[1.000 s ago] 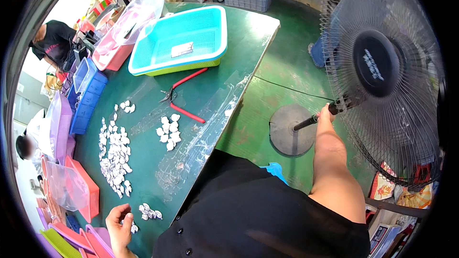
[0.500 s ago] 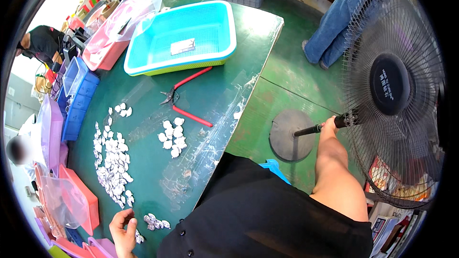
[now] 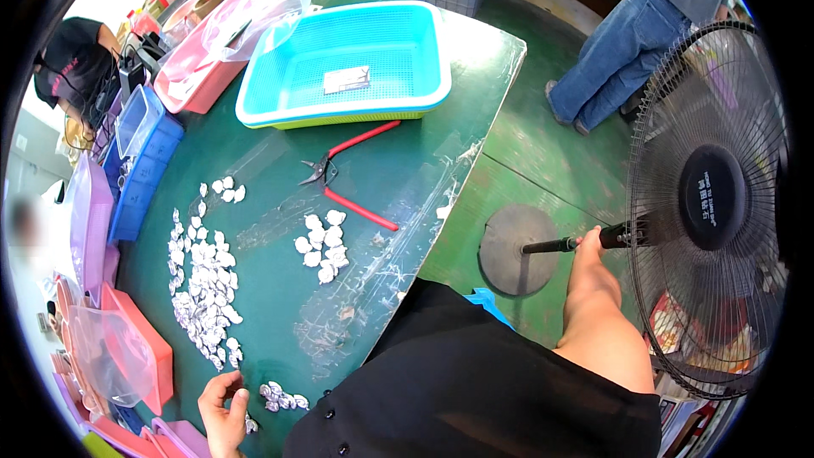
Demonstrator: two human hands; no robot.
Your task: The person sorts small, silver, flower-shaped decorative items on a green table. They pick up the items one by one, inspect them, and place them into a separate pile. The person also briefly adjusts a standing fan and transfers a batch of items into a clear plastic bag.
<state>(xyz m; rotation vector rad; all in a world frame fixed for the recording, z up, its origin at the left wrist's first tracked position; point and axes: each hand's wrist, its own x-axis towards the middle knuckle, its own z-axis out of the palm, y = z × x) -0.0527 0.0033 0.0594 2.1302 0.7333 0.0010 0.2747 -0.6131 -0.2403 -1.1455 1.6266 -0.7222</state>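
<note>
My right hand (image 3: 591, 242) is wrapped round the dark pole of a standing fan (image 3: 710, 197), just below its black round head. The fan's round base (image 3: 519, 250) rests on the green floor right of the table. At the table's near left, my left hand (image 3: 224, 407) has loosely curled fingers, with the thumb apart and nothing visible between them. Beside it lie a small cluster of silvery pieces (image 3: 282, 397) and a larger pile (image 3: 205, 293). Another small group (image 3: 323, 246) sits mid-table. Red-handled cutters (image 3: 322, 171) lie spread beyond that group.
A blue basket (image 3: 343, 21), nested in a yellow-green one, stands at the table's far side. Pink (image 3: 199, 89), blue (image 3: 146, 174) and purple bins line the left edge. A person in jeans (image 3: 632, 55) stands beyond the fan; other people are at the left.
The fan's head has come lower and nearer relative to its base, with my right hand still on the pole. My view has shifted slightly; my left hand stays by the silvery pieces.
</note>
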